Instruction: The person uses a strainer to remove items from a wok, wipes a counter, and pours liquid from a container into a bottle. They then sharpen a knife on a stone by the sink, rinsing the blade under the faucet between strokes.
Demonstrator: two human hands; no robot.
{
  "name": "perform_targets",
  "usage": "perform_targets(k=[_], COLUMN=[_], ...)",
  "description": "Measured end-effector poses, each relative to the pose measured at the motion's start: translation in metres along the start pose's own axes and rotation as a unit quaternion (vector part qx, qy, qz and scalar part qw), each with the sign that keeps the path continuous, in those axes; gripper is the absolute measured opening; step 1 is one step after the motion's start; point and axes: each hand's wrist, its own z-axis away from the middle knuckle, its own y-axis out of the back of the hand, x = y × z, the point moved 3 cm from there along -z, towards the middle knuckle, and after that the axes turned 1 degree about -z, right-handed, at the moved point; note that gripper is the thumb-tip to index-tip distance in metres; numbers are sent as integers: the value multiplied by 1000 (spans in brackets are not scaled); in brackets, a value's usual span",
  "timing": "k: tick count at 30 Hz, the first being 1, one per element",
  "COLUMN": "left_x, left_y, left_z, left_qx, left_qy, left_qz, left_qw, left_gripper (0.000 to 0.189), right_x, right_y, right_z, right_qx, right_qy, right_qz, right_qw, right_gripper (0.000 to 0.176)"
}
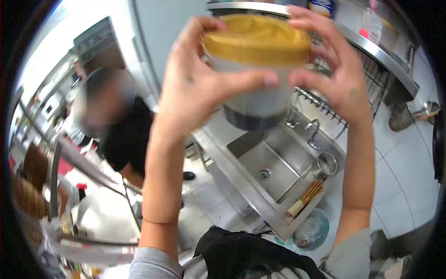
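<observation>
The left hand (193, 81) is grasping a translucent container (258, 102), its thumb lying across the front wall below the yellow cover (255, 52), while the right hand (344, 76) is curling its fingers around the opposite side. The container is hanging upright in the air before a metal sink (255, 158), dark matter showing at its bottom. A person in black (130, 135) is standing to the left.

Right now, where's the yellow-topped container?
Head view, upper middle: the yellow-topped container is held up between the left hand and the right hand, with the steel sink below it in the picture.
</observation>
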Motion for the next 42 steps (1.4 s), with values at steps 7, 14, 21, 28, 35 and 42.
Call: perform_targets(k=[7, 14, 21, 28, 35, 42], left_x=[58, 176, 293, 395, 395, 367], left_y=[52, 111, 184, 257, 287, 340], left_z=[181, 357, 488, 516, 473, 483], left_qx=[35, 74, 148, 53, -267, -489], left_qy=[119, 189, 271, 381, 352, 160], left_qz=[-55, -135, -282, -431, -489, -516], left_qw=[991, 970, 908, 816, 752, 685], left_gripper=[72, 71, 82, 57, 49, 35], right_x=[-7, -149, -343, -443, -471, -473], right_y=[-184, -336, -393, -450, -496, -550], right_z=[232, 409, 397, 381, 379, 379], right_qx=[45, -106, -269, -321, -337, -336], right_qy=[-309, -380, -412, -385, -414, -472], right_qz=[-565, -869, -846, -863, -846, -810], right_qw=[764, 299, 206, 63, -4, 93], right_gripper=[129, 101, 104, 95, 95, 100])
